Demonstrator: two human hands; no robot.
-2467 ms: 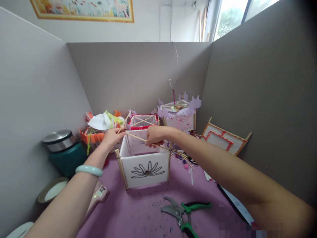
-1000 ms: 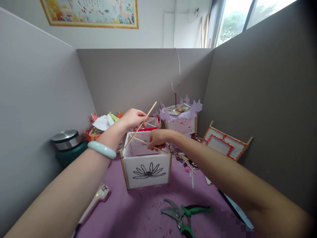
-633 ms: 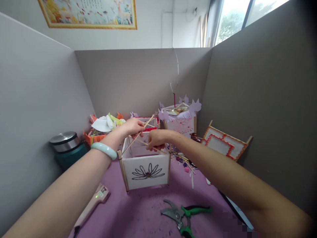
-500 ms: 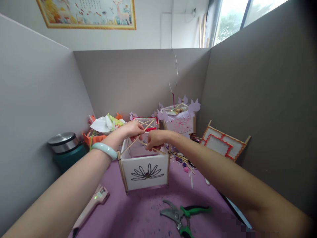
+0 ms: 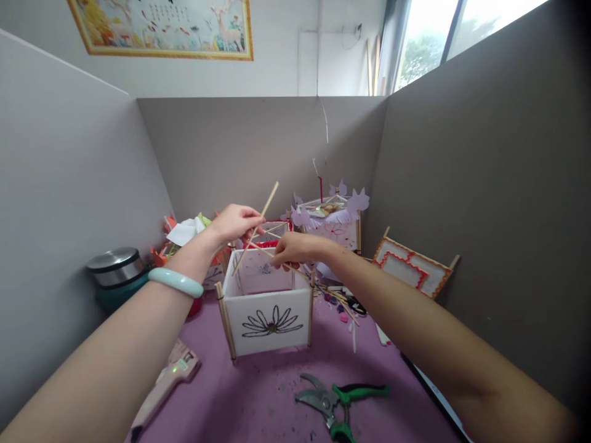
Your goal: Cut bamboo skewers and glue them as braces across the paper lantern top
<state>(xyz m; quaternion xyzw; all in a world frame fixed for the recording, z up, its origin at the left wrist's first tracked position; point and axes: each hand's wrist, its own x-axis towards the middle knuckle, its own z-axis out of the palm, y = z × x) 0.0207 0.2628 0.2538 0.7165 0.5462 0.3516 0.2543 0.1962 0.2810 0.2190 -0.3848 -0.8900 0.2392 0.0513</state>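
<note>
A white box-shaped lantern frame (image 5: 272,344) with wooden corner posts and a black flower drawn on its front stands upright on the purple table. Over its back left side, my left hand (image 5: 240,223) pinches a thin wooden stick (image 5: 269,200), which slants up to the right. My right hand (image 5: 295,249) is closed on a second wooden stick (image 5: 300,271) that lies diagonally over the open top, one end near the front right post. The two sticks cross between my hands. My right fingertips are partly hidden.
Green-handled pruning shears (image 5: 337,403) lie in front, and a pink glue gun (image 5: 168,381) at left. A teal metal-lidded container (image 5: 117,277) stands far left. Behind is a decorated lantern (image 5: 339,231); a red-trimmed panel (image 5: 406,264) leans right. Grey partitions (image 5: 263,141) enclose the table (image 5: 268,400).
My left hand has lifted its stick off the front left corner and moved slightly left and up, the stick now steeper. My right hand stays nearly in place with its stick.
</note>
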